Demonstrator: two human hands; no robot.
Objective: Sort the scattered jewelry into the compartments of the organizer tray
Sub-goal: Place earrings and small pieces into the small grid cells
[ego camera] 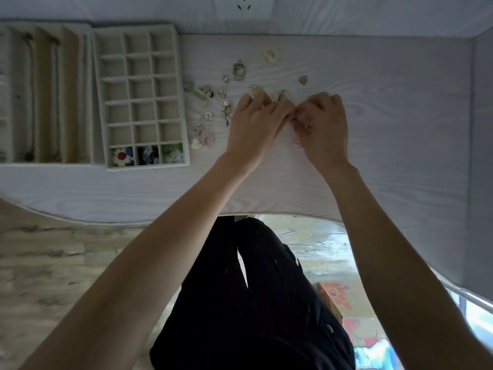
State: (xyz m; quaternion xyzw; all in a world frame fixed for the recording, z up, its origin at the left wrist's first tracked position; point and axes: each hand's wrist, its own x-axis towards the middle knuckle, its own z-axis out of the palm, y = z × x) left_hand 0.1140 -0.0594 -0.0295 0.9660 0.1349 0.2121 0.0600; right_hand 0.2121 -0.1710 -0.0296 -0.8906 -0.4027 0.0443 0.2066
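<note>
From the head camera, the grid organizer tray (pixel 141 98) lay on the pale wood-grain bench (pixel 373 129), against the wall at the far edge; its nearest row held three filled compartments, a white flower piece with a red centre (pixel 120 156), a dark blue-and-white piece (pixel 149 154) and a green-and-white piece (pixel 173 152); its other compartments looked bare. Left of the organizer tray, touching it, sat a second tray with long slots (pixel 45 94), dark strands lying in some of them. Right of the organizer tray, the scattered jewelry (pixel 213 102) spread over the bench, small gold and pale pieces, with a pink piece (pixel 207 136) just beside the tray's near corner. Further right of the tray, the left hand (pixel 253 126) and the right hand (pixel 324 124) met over the pile; both sets of fingers were curled and their tips pressed together on small pieces; exactly which piece each pinched could not be told. On the wall above, right of the tray, sat a white socket (pixel 244 6).
</note>
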